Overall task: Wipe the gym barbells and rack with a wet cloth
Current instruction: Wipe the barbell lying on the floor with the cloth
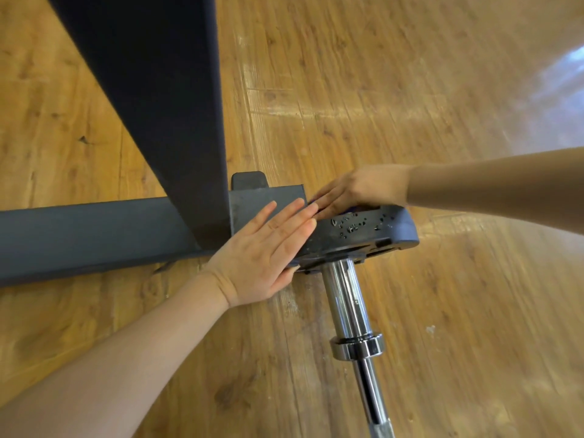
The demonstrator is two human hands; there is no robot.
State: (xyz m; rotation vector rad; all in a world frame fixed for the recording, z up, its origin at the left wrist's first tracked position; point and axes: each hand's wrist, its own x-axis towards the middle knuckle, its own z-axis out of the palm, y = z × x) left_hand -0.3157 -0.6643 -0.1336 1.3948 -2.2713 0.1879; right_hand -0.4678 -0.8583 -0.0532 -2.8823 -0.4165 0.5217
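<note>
Looking down from a head-worn camera, a black weight plate [363, 230] is seen on the chrome sleeve of a barbell [346, 295], which runs from the plate toward the bottom edge of the view, its collar ring partway along. The plate sits just beside the base beam of a dark grey rack [94, 229], whose upright post rises from that beam toward the top edge. The left hand [268, 251] is laid flat, fingers straight and together, against the near-left rim of the plate where it meets the rack base; it is judged to be placed there to steady the plate so that it does not turn or roll under pressure. The right hand [360, 188] is pressed onto the far side of the plate, fingers extended, with a sliver of purple cloth [344, 211] showing beneath it; whether the fingers curl round the cloth cannot be told. Small beads on the plate's rim are probably water from wiping. A wooden floor [410, 90] carries everything, and reflected light gleams across it. Wiping of the plate appears under way, with the rack post not yet attended to.
</note>
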